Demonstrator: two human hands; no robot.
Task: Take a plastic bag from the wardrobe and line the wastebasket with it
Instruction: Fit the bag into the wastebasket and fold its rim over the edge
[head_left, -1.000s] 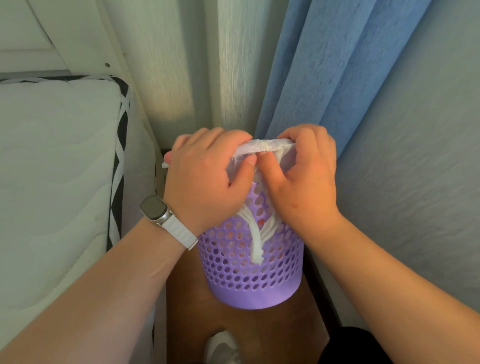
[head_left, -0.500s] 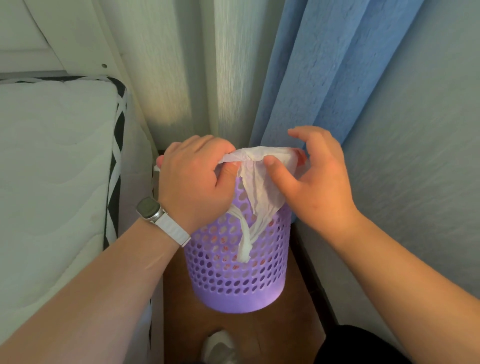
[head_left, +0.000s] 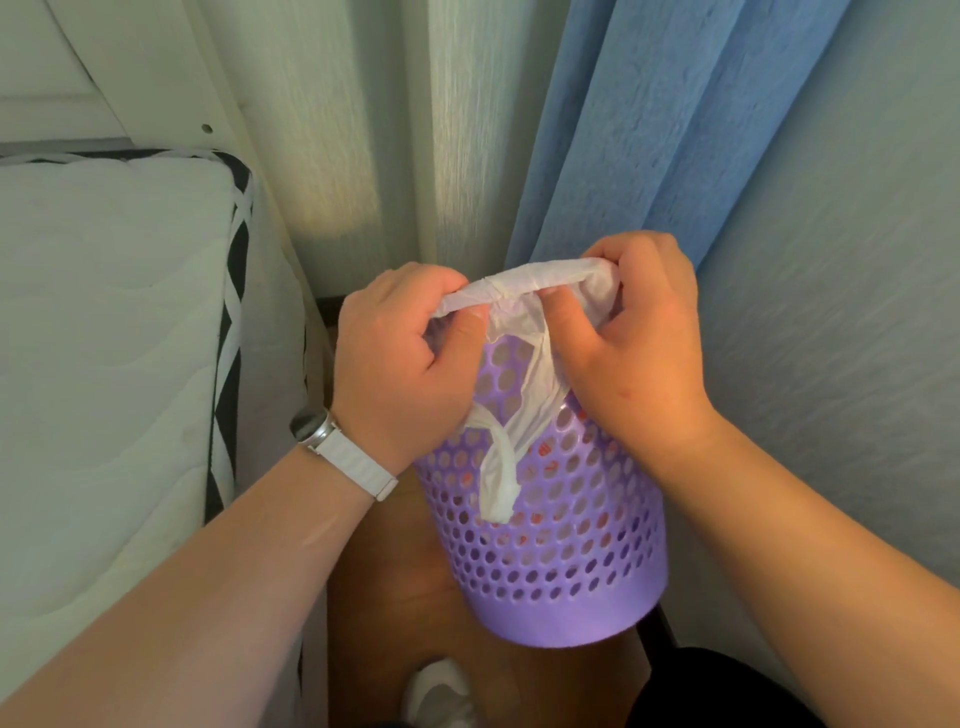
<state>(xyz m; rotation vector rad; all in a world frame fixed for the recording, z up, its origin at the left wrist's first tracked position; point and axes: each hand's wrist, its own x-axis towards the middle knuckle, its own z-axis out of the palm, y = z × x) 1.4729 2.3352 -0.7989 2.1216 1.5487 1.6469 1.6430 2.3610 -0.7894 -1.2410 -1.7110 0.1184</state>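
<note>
A purple perforated wastebasket (head_left: 561, 545) stands on the wooden floor in a narrow gap. A white plastic bag (head_left: 524, 332) is stretched over its near rim, and a bag handle hangs down the outside of the wall. My left hand (head_left: 400, 364), with a white watch on the wrist, grips the bag at the rim's left side. My right hand (head_left: 639, 343) grips the bag at the right side. The basket's opening is hidden behind my hands.
A white mattress (head_left: 104, 338) with a black-and-white edge lies close on the left. A blue curtain (head_left: 649, 130) hangs behind the basket and a pale wall (head_left: 857, 338) runs along the right. A white shoe (head_left: 441, 691) shows at the bottom.
My right hand, open half a second ago, has closed on the bag at the rim's right side. The bag's edge is now pulled taut between both hands.
</note>
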